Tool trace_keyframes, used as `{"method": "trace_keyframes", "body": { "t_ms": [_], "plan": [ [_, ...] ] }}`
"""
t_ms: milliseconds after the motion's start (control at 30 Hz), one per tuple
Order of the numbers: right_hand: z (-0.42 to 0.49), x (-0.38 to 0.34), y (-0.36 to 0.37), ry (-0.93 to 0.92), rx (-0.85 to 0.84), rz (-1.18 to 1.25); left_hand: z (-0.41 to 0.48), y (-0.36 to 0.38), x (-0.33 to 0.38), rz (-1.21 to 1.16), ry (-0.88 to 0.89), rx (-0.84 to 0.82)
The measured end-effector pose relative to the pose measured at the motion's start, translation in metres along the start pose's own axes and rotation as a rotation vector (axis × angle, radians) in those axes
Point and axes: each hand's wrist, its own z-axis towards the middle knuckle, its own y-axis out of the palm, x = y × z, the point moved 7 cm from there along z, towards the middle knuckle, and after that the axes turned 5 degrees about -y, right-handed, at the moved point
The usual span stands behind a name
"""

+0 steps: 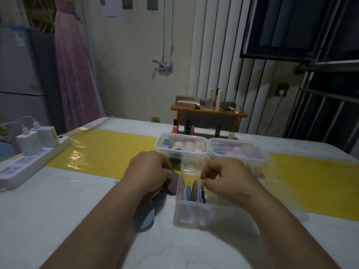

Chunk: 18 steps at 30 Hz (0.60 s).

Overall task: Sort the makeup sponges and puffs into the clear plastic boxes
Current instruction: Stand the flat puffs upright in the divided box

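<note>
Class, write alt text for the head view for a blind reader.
The left hand grips dark round puffs beside a small clear box of upright puffs, with the right hand at its rim. Two larger clear boxes of sponges stand behind.

Dim, cool-toned, slightly grainy. Soft indoor light, glinting off the yellow strip (93, 152) on the bench (58, 210). Dark at the window (291, 26). Bowed lines toward the frame edges; fine detail smeared throughout.
</note>
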Motion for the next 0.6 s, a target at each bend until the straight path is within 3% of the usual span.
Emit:
{"method": "trace_keyframes", "body": {
  "t_ms": [267, 467, 600],
  "plan": [
    [0.004, 0.004, -0.009, -0.049, 0.153, 0.125, -0.002, 0.006, 0.006, 0.189, 0.08, -0.011],
    [0.005, 0.005, -0.008, -0.057, 0.171, 0.136, -0.005, 0.007, 0.011, 0.209, 0.089, -0.031],
    [0.005, 0.005, -0.009, -0.061, 0.186, 0.141, -0.006, 0.003, 0.011, 0.087, 0.037, -0.032]
  ]
}}
